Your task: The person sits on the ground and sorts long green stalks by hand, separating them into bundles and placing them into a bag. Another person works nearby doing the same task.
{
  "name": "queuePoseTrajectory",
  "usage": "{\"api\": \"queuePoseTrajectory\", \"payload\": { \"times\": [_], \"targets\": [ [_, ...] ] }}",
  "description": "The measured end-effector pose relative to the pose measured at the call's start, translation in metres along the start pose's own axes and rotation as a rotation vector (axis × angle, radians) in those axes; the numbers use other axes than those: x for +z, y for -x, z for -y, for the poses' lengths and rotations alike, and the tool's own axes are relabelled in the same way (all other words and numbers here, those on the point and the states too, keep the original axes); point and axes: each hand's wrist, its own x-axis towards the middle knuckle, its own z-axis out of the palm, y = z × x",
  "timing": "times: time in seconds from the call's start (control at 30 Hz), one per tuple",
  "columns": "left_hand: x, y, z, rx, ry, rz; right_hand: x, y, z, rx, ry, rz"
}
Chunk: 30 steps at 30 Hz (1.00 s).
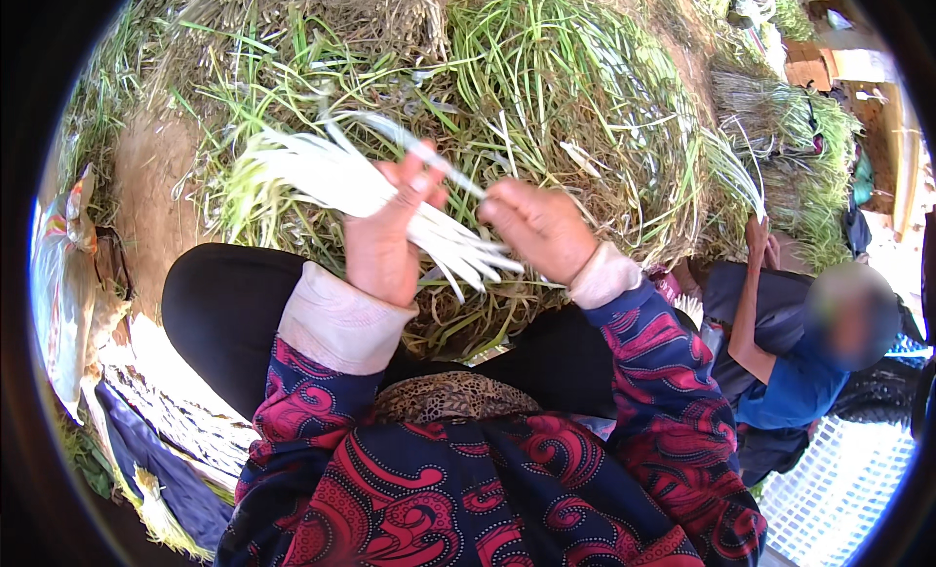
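My left hand [387, 237] is closed round a bundle of long pale stalks [317, 172]. Their light green, leafy ends fan out to the left, and the white ends stick out below my fingers to the right. With thumb and fingers pinched, my right hand [541, 228] grips the end of a single pale stalk [405, 138]. That stalk slants up and left past my left fingertips, slightly blurred. Both hands are above my lap, just in front of a heap of green and dry stalks [575, 89].
Brown, dry stalks [361, 21] lie at the back. To the right sits another person [795, 382] in blue, holding a bunch of stalks [736, 177]. A plastic bag [63, 294] stands at far left, near dark cloth [166, 460]. More bundles [780, 128] lie at back right.
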Motion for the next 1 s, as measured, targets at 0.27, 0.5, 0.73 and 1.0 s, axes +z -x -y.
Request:
{"api": "queuePoseTrajectory", "payload": {
  "times": [0.27,0.5,0.73,1.0],
  "targets": [
    [-0.006,-0.003,0.006,-0.140,0.254,-0.142,0.006,-0.020,-0.026,-0.023,-0.062,0.209],
    [-0.008,-0.006,0.014,-0.326,0.226,-0.234,-0.010,-0.028,-0.119,0.481,0.763,0.034],
    [-0.005,-0.004,-0.004,-0.137,0.188,-0.118,-0.085,-0.029,-0.039,0.249,-0.159,-0.516],
    [0.007,-0.006,-0.003,-0.097,0.188,0.113,-0.084,0.014,-0.057,0.098,-0.464,-0.367]
  ]
}}
